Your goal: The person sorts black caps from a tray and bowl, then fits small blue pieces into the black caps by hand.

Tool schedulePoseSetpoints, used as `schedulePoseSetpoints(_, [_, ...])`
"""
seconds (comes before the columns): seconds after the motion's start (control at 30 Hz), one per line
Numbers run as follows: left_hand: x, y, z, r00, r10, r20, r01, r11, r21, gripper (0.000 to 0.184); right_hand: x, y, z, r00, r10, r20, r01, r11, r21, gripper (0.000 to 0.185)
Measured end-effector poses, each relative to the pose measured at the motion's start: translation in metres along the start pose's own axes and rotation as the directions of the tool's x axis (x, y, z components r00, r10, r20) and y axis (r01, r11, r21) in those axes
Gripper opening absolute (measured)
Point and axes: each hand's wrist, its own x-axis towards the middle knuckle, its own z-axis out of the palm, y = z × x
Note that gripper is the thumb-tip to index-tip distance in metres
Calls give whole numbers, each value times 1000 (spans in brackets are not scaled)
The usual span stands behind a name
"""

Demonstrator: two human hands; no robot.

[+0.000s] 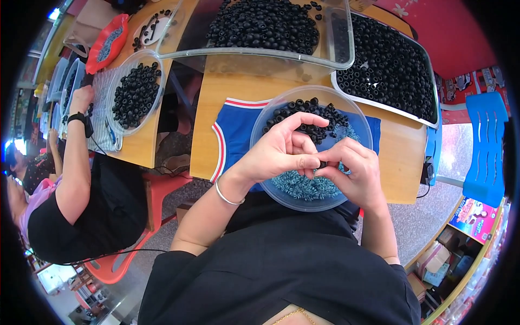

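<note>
In front of my chest, my left hand (pixel 279 149) and my right hand (pixel 355 170) meet fingertip to fingertip. Pinched between them is a small black bead-like part (pixel 323 164), mostly covered by the fingers. My left thumb presses on it while the left index finger arches above. Below the hands stands a round clear plastic bowl (pixel 259 116). Its far side holds many black ring-shaped parts (pixel 311 105), and small blue-grey pieces (pixel 303 186) fill the near side. The bowl rests partly on a blue cloth with red and white trim (pixel 234 127).
A large clear bin (pixel 260 52) of black parts stands behind the bowl. Right of it lies a white tray (pixel 387 111) with more. At left, a co-worker's hand (pixel 82 99) is near another clear bowl (pixel 116 122). A blue chair (pixel 485 149) stands at right.
</note>
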Motion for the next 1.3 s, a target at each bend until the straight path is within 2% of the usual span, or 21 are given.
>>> schedulePoseSetpoints(0.13, [9,5,2,999,53,-5,-53,998,30,52,-2,2,-2,997,28,-78,-23,998,63,36])
schedulePoseSetpoints(0.2, [17,20,1,990,144,-5,-141,977,159,31,1,4,-9,989,99,-107,-84,987,138,49])
schedulePoseSetpoints(0.23, [20,34,0,974,220,-61,-200,951,235,23,-2,7,-12,980,154,-128,-126,970,207,54])
schedulePoseSetpoints(0.27, [24,49,-1,948,298,-110,-252,916,313,16,-2,9,-15,968,197,-158,-157,959,238,48])
schedulePoseSetpoints(0.33, [34,76,-10,810,568,-142,-422,734,532,16,-2,17,-18,959,182,-216,-142,971,190,40])
schedulePoseSetpoints(0.4, [41,93,-23,581,812,-58,-390,340,856,19,-3,18,-20,956,217,-198,-201,974,100,33])
schedulePoseSetpoints(0.43, [41,99,-21,475,876,84,-305,74,949,21,-2,19,-20,953,234,-191,-228,972,55,29])
schedulePoseSetpoints(0.53, [27,82,5,675,731,98,-247,100,964,21,-6,26,-17,970,201,-138,-218,969,-120,22])
schedulePoseSetpoints(0.6, [24,53,8,836,521,172,-295,162,942,15,-7,31,-14,970,209,-121,-228,958,-172,17])
schedulePoseSetpoints(0.63, [23,36,5,876,421,235,-309,116,944,19,-7,33,-12,973,205,-110,-223,956,-190,17])
schedulePoseSetpoints(0.67, [23,23,1,893,342,293,-313,3,950,24,-9,35,-10,975,201,-99,-218,954,-208,17])
schedulePoseSetpoints(0.73, [17,-1,1,939,262,222,-225,-19,974,24,-10,38,-7,978,206,-44,-210,941,-265,17])
schedulePoseSetpoints(0.83, [16,-21,0,954,240,182,-147,-156,977,22,-9,39,-4,972,236,-19,-229,917,-326,18])
schedulePoseSetpoints(0.93, [16,-29,-2,952,249,179,-125,-218,968,22,-8,40,-3,964,265,-32,-258,894,-366,18])
schedulePoseSetpoints(1.17, [19,-26,0,919,369,140,-64,-211,975,23,-9,46,3,968,212,-134,-251,819,-516,18])
schedulePoseSetpoints(1.3, [24,-26,0,906,404,127,-42,-213,976,26,-8,50,8,969,214,-125,-247,786,-567,17])
